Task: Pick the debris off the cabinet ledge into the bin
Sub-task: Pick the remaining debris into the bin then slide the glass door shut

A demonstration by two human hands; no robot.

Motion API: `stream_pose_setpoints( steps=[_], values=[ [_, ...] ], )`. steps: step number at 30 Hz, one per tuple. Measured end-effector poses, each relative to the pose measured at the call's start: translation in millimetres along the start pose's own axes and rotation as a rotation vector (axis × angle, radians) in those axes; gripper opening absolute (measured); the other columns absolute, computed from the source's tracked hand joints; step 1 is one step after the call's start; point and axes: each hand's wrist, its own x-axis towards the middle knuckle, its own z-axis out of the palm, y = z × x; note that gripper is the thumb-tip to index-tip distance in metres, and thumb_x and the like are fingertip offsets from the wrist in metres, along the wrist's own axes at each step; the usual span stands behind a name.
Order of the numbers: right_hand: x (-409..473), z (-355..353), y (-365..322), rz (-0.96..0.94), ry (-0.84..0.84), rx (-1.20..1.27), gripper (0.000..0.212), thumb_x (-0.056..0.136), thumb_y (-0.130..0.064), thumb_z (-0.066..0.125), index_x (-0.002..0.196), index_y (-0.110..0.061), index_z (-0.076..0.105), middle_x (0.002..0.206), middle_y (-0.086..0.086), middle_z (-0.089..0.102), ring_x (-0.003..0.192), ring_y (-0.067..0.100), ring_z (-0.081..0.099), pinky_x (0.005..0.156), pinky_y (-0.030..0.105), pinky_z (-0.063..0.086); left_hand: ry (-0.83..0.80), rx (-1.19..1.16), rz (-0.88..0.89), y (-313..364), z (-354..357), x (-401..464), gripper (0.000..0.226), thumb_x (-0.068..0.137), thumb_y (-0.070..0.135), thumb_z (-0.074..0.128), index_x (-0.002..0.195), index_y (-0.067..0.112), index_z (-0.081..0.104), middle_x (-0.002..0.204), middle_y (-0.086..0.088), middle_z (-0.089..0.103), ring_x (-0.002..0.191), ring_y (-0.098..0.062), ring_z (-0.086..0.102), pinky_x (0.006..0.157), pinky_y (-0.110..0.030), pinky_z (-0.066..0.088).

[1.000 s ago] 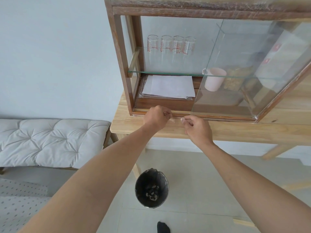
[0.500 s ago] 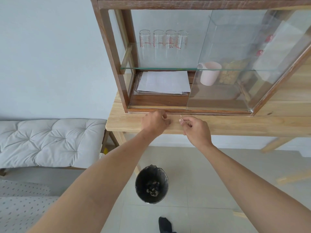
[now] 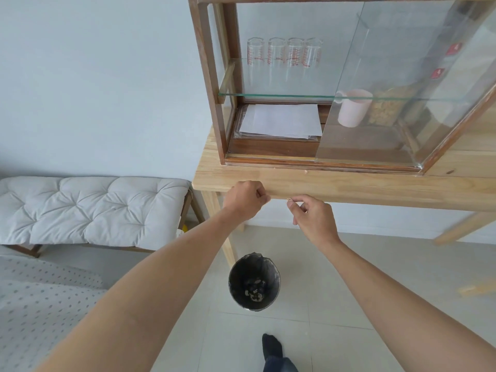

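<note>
My left hand (image 3: 245, 198) is closed into a fist in front of the table's front edge; what it holds is hidden. My right hand (image 3: 312, 218) pinches a tiny pale crumb of debris (image 3: 289, 199) between thumb and forefinger, just below the table edge. Both hands are in the air, off the cabinet ledge (image 3: 322, 162). A small pale speck (image 3: 305, 172) lies on the table top by the ledge. The black bin (image 3: 253, 281) stands on the floor below the hands, with light bits at its bottom.
The glass-fronted wooden cabinet (image 3: 209, 84) stands on a light wooden table (image 3: 375, 189) and holds papers (image 3: 280, 120), a pink mug (image 3: 351, 108) and several measuring glasses (image 3: 284, 53). A white cushioned bench (image 3: 88, 208) is at the left. My socked foot (image 3: 273, 350) is near the bin.
Both hands have drawn back from the cabinet ledge toward me, past the table's front edge, the right still pinching the crumb. The view has tilted, so the cabinet sits higher.
</note>
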Motion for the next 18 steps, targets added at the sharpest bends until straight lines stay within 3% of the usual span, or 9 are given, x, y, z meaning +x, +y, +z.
stream_pose_setpoints(
  steps=[6, 11, 15, 18],
  values=[
    [-26.8, 28.0, 10.5, 0.030, -0.098, -0.047, 0.021, 0.103, -0.047, 0.067, 0.107, -0.032, 0.081, 0.060, -0.008, 0.073, 0.057, 0.009, 0.064, 0.064, 0.031, 0.049, -0.050, -0.018, -0.067, -41.6, 12.2, -37.4, 0.018, 0.096, 0.036, 0.075, 0.083, 0.024, 0.070, 0.074, 0.013, 0.065, 0.073, -0.014, 0.064, 0.052, -0.025, 0.039],
    [-37.8, 52.2, 27.0, 0.006, -0.237, -0.172, 0.026, 0.104, -0.050, 0.065, 0.111, -0.031, 0.080, 0.073, -0.005, 0.075, 0.069, 0.016, 0.068, 0.072, 0.035, 0.056, -0.097, 0.015, -0.125, -66.9, 29.7, -55.9, 0.015, 0.095, 0.038, 0.074, 0.086, 0.028, 0.069, 0.079, 0.011, 0.068, 0.076, -0.017, 0.066, 0.054, -0.025, 0.040],
    [-36.6, 71.6, 38.2, -0.003, -0.335, -0.258, 0.028, 0.104, -0.052, 0.064, 0.112, -0.031, 0.080, 0.069, -0.009, 0.072, 0.070, 0.013, 0.068, 0.066, 0.029, 0.049, -0.120, 0.013, -0.161, -79.4, 43.7, -59.7, 0.013, 0.096, 0.037, 0.074, 0.089, 0.026, 0.071, 0.084, 0.010, 0.070, 0.077, -0.014, 0.066, 0.051, -0.021, 0.037],
    [-31.2, 83.5, 43.7, 0.017, -0.447, -0.294, 0.034, 0.103, -0.050, 0.065, 0.129, -0.031, 0.075, 0.083, -0.009, 0.076, 0.088, 0.019, 0.074, 0.084, 0.036, 0.059, -0.195, 0.013, -0.208, -88.4, 50.3, -57.3, 0.018, 0.098, 0.039, 0.073, 0.111, 0.026, 0.073, 0.104, 0.006, 0.073, 0.083, -0.013, 0.065, 0.053, -0.019, 0.037]
  ],
)
